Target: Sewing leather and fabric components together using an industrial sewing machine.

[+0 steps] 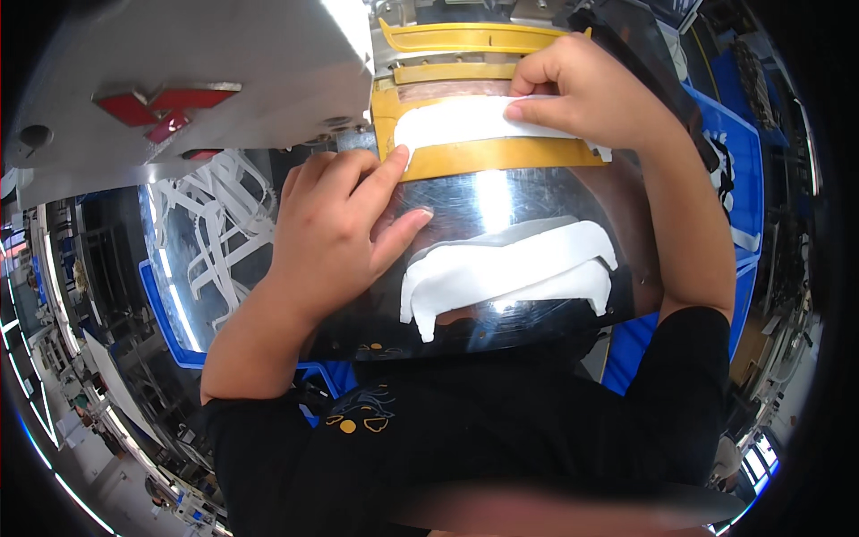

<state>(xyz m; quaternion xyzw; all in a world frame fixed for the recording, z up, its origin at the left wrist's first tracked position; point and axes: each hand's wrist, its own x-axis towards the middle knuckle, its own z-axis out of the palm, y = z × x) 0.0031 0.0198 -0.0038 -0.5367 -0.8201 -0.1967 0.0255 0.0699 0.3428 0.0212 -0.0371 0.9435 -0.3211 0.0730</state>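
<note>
A long white curved strip [452,122] with down-turned ends lies on a yellow fixture [501,156]. My right hand [595,94] pinches the strip's far edge, right of its middle, between thumb and fingers. At the strip's left end rests the index fingertip of my left hand [335,219], whose thumb is held apart and holds nothing. Two or more white strips of similar shape [510,267] lie overlapped on the shiny metal plate [537,192], nearer to me. Where the right fingers meet the held strip, part of its far edge is hidden.
A large grey machine housing [242,54] with a red emblem fills the upper left. Raised yellow bars [474,38] stand behind the strip. White thin frames [219,219] lie in a blue-edged bin [165,327] at left. Another blue bin [747,170] stands at right.
</note>
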